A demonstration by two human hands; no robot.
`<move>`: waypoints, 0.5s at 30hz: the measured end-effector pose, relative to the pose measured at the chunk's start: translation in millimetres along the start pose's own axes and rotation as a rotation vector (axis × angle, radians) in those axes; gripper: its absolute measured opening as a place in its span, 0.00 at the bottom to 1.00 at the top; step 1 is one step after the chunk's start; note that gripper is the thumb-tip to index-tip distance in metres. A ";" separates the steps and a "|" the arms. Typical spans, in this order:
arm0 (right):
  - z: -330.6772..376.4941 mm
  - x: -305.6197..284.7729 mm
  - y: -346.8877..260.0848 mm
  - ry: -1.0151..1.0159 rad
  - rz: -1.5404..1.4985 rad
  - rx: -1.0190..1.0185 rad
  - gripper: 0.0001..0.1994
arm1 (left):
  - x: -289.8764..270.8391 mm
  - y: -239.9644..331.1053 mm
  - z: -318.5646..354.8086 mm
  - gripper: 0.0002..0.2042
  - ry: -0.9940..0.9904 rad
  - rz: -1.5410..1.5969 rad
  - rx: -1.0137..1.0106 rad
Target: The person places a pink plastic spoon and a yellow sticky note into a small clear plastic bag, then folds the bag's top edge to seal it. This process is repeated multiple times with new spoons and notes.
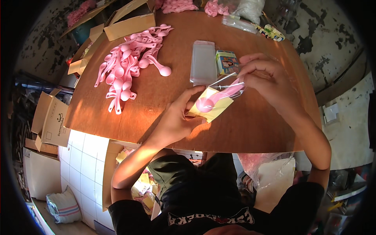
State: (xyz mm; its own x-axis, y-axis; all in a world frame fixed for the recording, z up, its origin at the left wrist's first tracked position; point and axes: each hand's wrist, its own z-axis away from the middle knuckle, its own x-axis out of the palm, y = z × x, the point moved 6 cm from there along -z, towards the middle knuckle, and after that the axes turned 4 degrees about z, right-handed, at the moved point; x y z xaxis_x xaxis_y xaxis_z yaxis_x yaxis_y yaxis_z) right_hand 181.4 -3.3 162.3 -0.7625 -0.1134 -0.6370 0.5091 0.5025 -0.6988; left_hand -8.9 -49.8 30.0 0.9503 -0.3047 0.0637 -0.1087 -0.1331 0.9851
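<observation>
Over the table's near middle, my left hand (pixel 178 117) grips the lower left side of a clear plastic bag (pixel 232 91), its thumb below and its fingers behind. Inside the bag lie a yellow card (pixel 217 112) and a pink plastic spoon (pixel 205 104), its round bowl toward my left hand. My right hand (pixel 268 76) is at the bag's upper right end, thumb and fingers closed at the tip of the spoon's handle. Just beyond the bag, a stack of flat clear bags (pixel 203 62) lies beside a small stack of printed cards (pixel 228 62).
A heap of pink spoons (pixel 127 62) covers the left of the brown table (pixel 168 47). Behind it stands an open cardboard box (pixel 131 25). More pink pieces (pixel 178 5) and plastic packs (pixel 241 23) line the far edge. Another carton (pixel 51 119) is at the left.
</observation>
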 end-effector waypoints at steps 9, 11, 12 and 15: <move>-9.5 -59.5 -5.6 0.087 -0.002 -0.013 0.10 | -1.4 -1.0 0.0 0.22 -0.074 -0.163 0.016; -10.0 -59.0 -3.6 0.080 -0.010 -0.014 0.09 | -1.2 -0.9 0.7 0.20 -0.079 -0.213 0.034; -9.8 -58.0 -3.0 0.071 -0.017 -0.017 0.08 | -0.3 -0.9 -0.4 0.20 -0.081 -0.213 0.034; -6.2 -45.1 -3.7 0.005 -0.068 0.058 0.07 | 2.2 1.9 1.2 0.20 -0.071 -0.233 0.050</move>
State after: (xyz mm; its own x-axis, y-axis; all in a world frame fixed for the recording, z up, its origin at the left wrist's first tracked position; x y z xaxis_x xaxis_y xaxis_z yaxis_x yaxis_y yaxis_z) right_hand 211.4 5.3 195.7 -0.7978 -0.1411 -0.5862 0.4784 0.4436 -0.7579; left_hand -7.4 -51.9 31.9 0.9286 -0.3261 -0.1774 0.0950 -0.2531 0.9628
